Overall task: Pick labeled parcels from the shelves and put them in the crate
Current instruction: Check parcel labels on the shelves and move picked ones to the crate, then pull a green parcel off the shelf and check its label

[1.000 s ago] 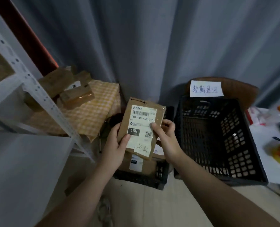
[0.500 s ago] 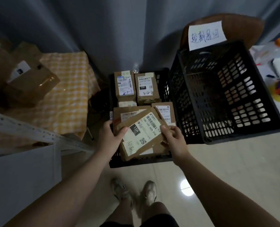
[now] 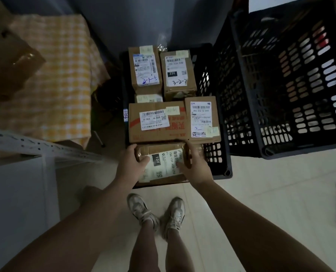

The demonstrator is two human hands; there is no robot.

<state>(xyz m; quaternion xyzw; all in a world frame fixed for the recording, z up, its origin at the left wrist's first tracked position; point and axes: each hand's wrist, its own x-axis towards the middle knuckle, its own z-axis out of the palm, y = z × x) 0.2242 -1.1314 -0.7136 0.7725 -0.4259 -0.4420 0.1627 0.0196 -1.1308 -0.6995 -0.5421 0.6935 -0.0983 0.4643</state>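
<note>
A flat brown parcel with a white "15H" label lies at the near end of a low black crate on the floor. My left hand grips its left edge, thumb on the label. My right hand holds its right edge, fingers curled round the side. Beyond it the crate holds several labeled parcels: a wide box marked "J6-504", a box to its right, and two upright boxes at the far end, one and the other marked "220".
A tall black crate with a paper sign stands right of the low one. At left are a white metal shelf and a yellow checked cloth with a brown box. My two shoes stand on pale floor tiles.
The parcel went down from chest height into the near end of the low crate, turned so its label runs sideways. Both hands stayed on it. The view tilted further down.
</note>
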